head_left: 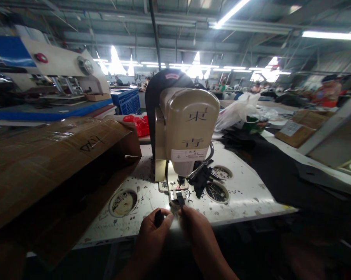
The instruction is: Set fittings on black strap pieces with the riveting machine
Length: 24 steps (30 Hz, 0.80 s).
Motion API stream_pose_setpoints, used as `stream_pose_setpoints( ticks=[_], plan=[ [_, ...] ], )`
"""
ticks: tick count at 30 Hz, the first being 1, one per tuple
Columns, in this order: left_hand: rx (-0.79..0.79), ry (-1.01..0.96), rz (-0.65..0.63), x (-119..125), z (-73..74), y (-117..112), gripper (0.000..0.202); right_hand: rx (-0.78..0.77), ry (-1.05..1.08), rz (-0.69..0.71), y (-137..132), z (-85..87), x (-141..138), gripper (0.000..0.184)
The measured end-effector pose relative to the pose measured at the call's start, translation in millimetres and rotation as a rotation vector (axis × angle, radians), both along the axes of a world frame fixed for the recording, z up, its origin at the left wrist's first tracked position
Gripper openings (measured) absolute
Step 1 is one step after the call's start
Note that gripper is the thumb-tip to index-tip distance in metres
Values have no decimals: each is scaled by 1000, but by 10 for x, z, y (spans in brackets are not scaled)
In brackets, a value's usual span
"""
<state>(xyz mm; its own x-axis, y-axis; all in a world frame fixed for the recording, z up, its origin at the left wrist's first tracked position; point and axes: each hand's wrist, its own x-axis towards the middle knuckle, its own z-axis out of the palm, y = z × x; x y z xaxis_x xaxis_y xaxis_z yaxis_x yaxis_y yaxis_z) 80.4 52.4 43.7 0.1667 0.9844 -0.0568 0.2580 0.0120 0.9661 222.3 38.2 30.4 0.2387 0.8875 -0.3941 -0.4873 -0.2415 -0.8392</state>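
A beige machine head (189,120) with blue characters on its front stands over a white worktable, its lower tip above a small metal plate. My right hand (197,225) is closed on a narrow black strip (180,199), whose far end lies on that plate under the tip. Just left of it, my left hand (154,229) is curled around a small black piece (158,218) that looks like fabric. The lower parts of both hands are dark. A pile of black pieces (201,178) lies right of the plate.
Round cups set into the table, left (123,203) and right (217,192), hold scraps. A big cardboard box (61,155) fills the left side. Black fabric (265,167) spreads over the right side. Behind are a blue crate (125,102) and a white plastic bag (239,109).
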Motion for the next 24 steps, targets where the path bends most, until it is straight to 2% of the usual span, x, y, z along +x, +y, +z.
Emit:
stream_pose_setpoints(
  ticks=[12,16,24],
  plan=[
    [-9,-25,-42,-29,-20,7,39,25,3,1,81,-22,-36,43],
    [-5,-11,-8,-16,3,3,38,4,5,9,79,-27,-32,43],
    [-34,-53,-18,-3,-2,-4,40,17,11,-7,61,-26,-31,42]
  ],
)
